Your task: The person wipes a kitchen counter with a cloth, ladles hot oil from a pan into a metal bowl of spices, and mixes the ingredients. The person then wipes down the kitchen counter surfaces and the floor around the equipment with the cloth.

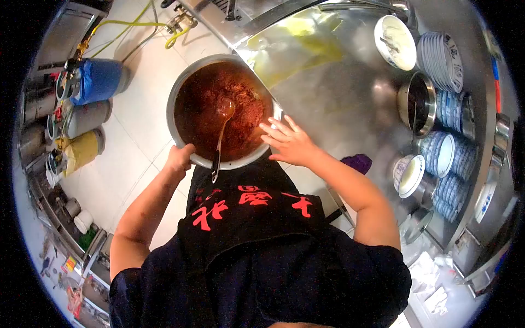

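Note:
A large metal pot (174, 117) of dark red, oily, chunky sauce is in front of my body, its right side at the corner of the steel counter. A long-handled spoon (220, 143) rests in it, its bowl in the sauce and its handle over the near rim. My left hand (181, 157) grips the lower left rim, fingers wrapped round it. My right hand (287, 141) is at the right rim with its fingers spread, fingertips over the pot's edge; it grips nothing.
The steel counter (333, 93) stretches right, bearing a bowl of white stuff (395, 42), stacked plates (437, 61), a dark-filled metal pot (416, 104), stacked bowls (437, 153) and a purple cloth (357, 163). Blue (98, 81) and yellow (83, 151) gas cylinders stand on the left floor.

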{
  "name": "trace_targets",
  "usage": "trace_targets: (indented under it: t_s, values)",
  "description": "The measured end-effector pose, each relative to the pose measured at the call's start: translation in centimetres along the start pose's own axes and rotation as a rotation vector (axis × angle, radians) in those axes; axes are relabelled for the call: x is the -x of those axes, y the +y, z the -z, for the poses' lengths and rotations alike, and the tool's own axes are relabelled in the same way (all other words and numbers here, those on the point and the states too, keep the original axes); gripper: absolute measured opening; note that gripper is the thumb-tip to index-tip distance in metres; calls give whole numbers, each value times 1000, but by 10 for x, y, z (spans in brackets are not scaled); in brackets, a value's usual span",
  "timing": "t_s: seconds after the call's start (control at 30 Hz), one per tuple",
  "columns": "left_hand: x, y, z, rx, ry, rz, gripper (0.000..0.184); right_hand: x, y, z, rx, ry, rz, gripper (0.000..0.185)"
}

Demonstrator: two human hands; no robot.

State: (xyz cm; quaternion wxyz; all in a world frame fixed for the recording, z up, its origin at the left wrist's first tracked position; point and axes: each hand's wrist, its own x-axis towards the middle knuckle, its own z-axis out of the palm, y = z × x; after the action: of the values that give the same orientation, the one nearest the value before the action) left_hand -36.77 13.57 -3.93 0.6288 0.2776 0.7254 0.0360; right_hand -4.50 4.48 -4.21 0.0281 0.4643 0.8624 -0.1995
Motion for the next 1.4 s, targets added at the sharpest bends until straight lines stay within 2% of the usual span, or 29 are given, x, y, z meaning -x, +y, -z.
trace_targets:
  t_s: [0.1, 0.23, 0.33, 0.43, 0.53, 0.57, 0.6, 0.63, 0.77, 0.97, 1.07, 1.17, 1.2, 1.23, 1.27, 1.3, 1.4]
  values:
    - [-2, 0, -3, 9, 12, -5, 16, 13, 8, 18, 73, -35, -14, 55]
    - [-1, 0, -3, 13, 7, -1, 16, -11, -3, -6, -46, 137, -80, 52]
    - [8, 10, -3, -32, 17, 15, 17, 2, -3, -3, -104, 32, -62, 52]
    - [1, 3, -2, -13, 14, 7, 15, 29, 18, 16, -5, 2, -147, 52]
    - [7, 8, -3, -9, -4, 17, 14, 41, 69, 25, 141, 337, -336, 57]
    - [9, 10, -4, -5, 0, 18, 14, 37, 91, 37, 121, 235, -513, 59]
    - [11, 11, -5, -2, 5, 18, 13, 37, 111, 43, 154, 360, -578, 61]
    - [11, 12, -6, 0, 12, 18, 13, 34, 135, 47, 202, 352, -678, 61]
    - [7, 9, -5, 3, 15, 28, 13, 30, 206, 43, 310, 422, -825, 58]
    - [9, 10, -6, -3, 37, 15, 14, 23, 209, 41, 363, 368, -741, 57]
    - [11, 11, -5, -39, 41, 36, 15, 7, 155, 42, 305, 237, -607, 61]
    - [13, 15, -8, -14, 38, 31, 15, -14, 81, 27, 116, 246, -417, 68]
    - [9, 9, -6, 2, 33, 14, 15, -24, 57, 25, 117, 152, -367, 72]
    - [6, 6, -4, 15, 28, -7, 15, -30, 42, 3, 82, 350, -232, 75]
    - [6, 6, -4, 16, 33, 7, 15, -37, 26, -1, 25, 320, -163, 79]
    - [6, 7, -4, 15, 39, 20, 15, -38, 15, 1, 3, 224, -117, 77]
    - [8, 9, -5, 12, 39, 44, 16, -28, 4, -12, -44, 151, -8, 67]
